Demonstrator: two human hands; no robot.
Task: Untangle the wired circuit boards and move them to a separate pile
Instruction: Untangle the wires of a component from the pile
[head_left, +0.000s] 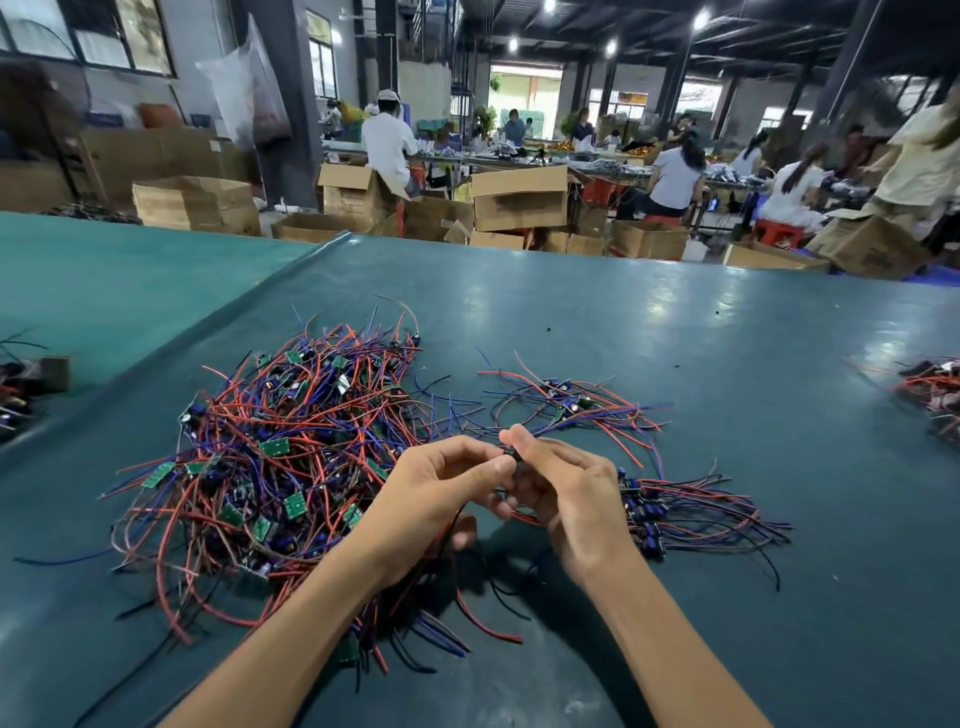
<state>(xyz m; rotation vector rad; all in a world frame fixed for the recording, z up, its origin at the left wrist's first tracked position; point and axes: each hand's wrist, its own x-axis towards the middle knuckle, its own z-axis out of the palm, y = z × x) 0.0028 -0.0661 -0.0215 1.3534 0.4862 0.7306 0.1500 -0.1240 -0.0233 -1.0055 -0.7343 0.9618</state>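
Note:
A big tangled heap of small green circuit boards with red, blue and black wires (270, 457) lies on the green table at centre left. Both hands meet just right of it. My left hand (441, 488) and my right hand (566, 493) pinch one small dark wired board (511, 457) between their fingertips, and its black and red wires hang down below the hands. A neat bundle of sorted boards (685, 509) lies to the right of my right hand. A looser group of wired boards (566, 405) lies just beyond the hands.
The green table mat (675, 322) stretches far and right. Another wire heap (935, 395) sits at the right edge, and dark parts (21, 384) at the left edge. Cardboard boxes (519, 197) and seated workers fill the hall behind.

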